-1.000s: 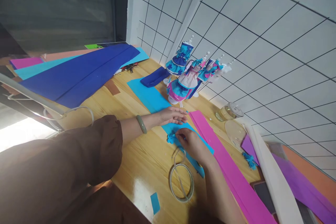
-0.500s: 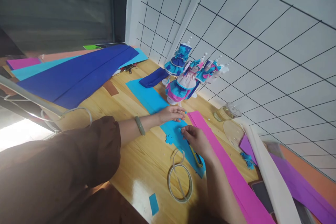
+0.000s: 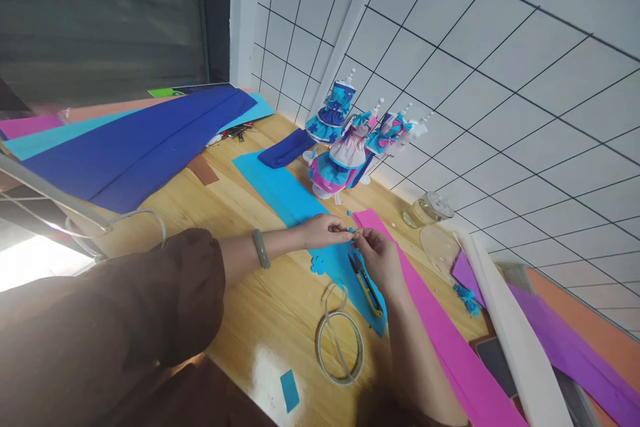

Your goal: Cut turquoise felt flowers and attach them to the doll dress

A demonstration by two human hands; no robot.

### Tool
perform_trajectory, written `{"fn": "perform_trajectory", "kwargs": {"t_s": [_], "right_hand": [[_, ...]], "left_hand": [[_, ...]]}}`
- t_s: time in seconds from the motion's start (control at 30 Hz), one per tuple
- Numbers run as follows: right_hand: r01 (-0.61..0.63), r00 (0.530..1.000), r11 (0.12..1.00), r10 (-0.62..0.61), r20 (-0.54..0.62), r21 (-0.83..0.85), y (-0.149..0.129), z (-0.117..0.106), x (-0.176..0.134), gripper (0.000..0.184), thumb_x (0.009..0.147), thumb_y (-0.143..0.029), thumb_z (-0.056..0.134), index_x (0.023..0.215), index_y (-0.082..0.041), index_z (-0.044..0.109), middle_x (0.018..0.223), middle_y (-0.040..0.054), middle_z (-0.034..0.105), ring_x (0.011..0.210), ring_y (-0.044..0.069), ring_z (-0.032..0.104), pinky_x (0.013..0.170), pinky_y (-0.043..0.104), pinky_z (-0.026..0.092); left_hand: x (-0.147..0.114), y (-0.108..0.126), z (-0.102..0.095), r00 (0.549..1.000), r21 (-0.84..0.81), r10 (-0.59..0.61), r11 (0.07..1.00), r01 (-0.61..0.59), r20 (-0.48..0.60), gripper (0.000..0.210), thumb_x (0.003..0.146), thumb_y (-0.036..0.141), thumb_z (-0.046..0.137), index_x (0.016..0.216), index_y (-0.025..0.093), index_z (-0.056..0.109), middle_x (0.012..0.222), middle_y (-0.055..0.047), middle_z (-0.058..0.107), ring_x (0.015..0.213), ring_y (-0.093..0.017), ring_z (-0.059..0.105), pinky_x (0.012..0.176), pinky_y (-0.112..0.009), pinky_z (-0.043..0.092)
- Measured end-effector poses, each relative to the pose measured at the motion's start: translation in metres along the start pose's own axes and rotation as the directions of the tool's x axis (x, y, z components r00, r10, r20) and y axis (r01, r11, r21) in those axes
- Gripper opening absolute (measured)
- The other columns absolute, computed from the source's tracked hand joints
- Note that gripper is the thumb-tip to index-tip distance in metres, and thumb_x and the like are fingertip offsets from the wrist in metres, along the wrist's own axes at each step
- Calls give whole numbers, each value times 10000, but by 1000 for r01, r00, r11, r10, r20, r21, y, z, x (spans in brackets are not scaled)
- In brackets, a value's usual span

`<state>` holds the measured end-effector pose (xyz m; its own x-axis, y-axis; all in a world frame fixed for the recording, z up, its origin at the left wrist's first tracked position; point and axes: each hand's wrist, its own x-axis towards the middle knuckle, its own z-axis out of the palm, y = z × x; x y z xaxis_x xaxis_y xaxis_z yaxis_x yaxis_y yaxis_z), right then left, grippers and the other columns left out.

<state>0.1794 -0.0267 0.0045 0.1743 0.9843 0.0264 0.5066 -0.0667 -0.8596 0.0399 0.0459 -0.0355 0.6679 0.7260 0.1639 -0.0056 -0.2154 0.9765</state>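
My left hand (image 3: 327,231), with a green bangle (image 3: 261,249) at the wrist, meets my right hand (image 3: 379,255) above a bright blue crepe paper strip (image 3: 270,187). Between their pinched fingertips is a small blue paper piece (image 3: 351,232); its shape is mostly hidden. Below my right hand, yellow-handled thread snips (image 3: 369,290) lie on the strip. A blue paper flower (image 3: 318,265) sits at the strip's near edge. Closer to me lies a roll of tape (image 3: 361,353) with a loose end curling up.
Small doll-dress stands (image 3: 333,170) in blue and pink stand by the tiled wall. Pink paper (image 3: 430,313) runs along the right, near a clear jar (image 3: 427,209) and a white roll (image 3: 515,327). Dark blue paper (image 3: 145,147) covers the back left. A blue scrap (image 3: 289,391) lies in front.
My hands have come together, and the left fingers have closed to meet the right ones at the small blue piece. More of the thread snips shows. The view has shifted slightly.
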Motion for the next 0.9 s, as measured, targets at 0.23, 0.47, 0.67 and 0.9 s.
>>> {"fn": "perform_trajectory", "kwargs": {"t_s": [0.23,0.47,0.67,0.9], "right_hand": [[-22,1000,999,22,-17,36,0,0,0,277,740,-428,551,747,-153,584,636,28,578,558,130,519,482,222,396],[-105,991,955,123,-49,276,6,-4,2,264,698,-423,622,767,-170,597,691,19,592,691,150,581,610,244,455],[-207,972,813,236,17,544,12,-7,7,260,617,-380,711,733,-180,593,678,12,595,728,169,604,624,275,500],[-238,962,715,266,59,658,15,-10,8,194,609,-294,735,720,-177,628,765,26,654,694,142,617,585,244,520]], "left_hand": [[4,0,-2,997,-125,-81,989,79,-10,112,698,206,523,618,135,557,604,-2,591,609,-102,543,584,-202,398],[6,1,-7,980,-277,-200,942,191,-3,141,707,249,528,627,133,531,546,13,563,420,-47,411,411,-182,290],[9,-9,-7,974,-420,-228,884,205,-4,155,691,269,563,628,138,511,593,-10,584,411,-38,416,399,-186,283],[9,-11,-9,971,-519,-237,825,225,44,146,682,259,592,661,146,502,608,-13,586,410,-45,429,384,-193,281]]}}
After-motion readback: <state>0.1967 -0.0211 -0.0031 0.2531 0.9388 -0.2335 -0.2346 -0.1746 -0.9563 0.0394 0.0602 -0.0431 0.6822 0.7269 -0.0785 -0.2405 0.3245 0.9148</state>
